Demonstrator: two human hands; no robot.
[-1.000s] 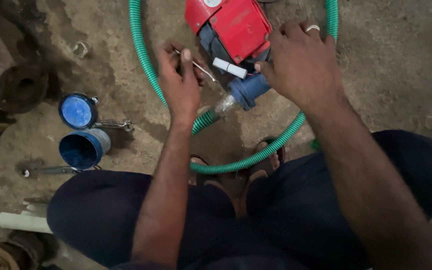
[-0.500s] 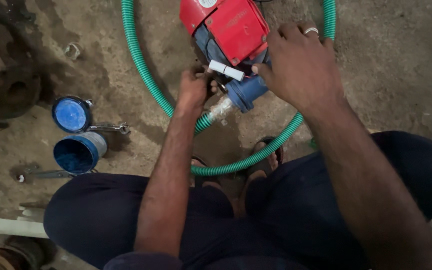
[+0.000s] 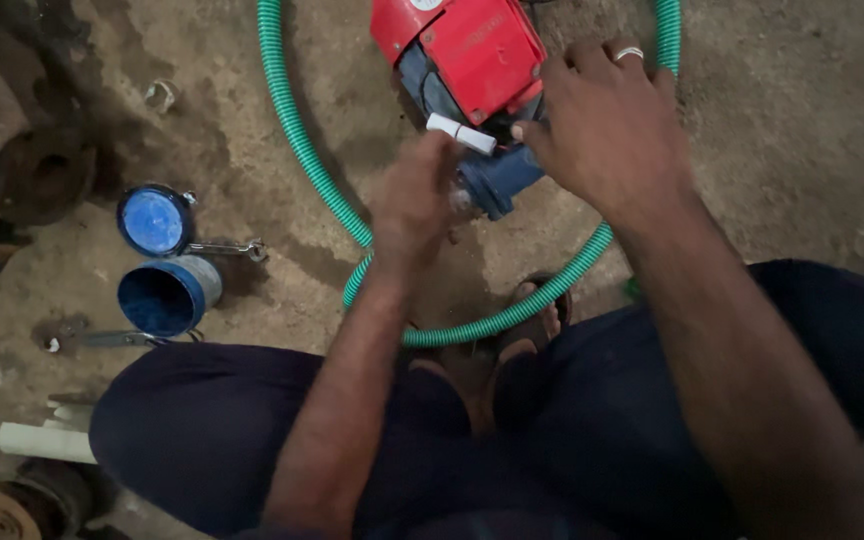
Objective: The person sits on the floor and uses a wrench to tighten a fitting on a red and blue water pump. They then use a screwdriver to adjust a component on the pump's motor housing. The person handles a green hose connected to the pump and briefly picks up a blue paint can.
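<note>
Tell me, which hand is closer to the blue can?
Left. The left hand is between the blue can and the red pump; the right hand is farther away, beside the pump.

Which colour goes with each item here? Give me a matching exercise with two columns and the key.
Things:
1. corrugated hose
2. pump housing
3. open tin
4. pipe piece

Colours:
A. red
B. cream white
C. green
D. blue

Pairs: 1-C, 2-A, 3-D, 4-B
</note>
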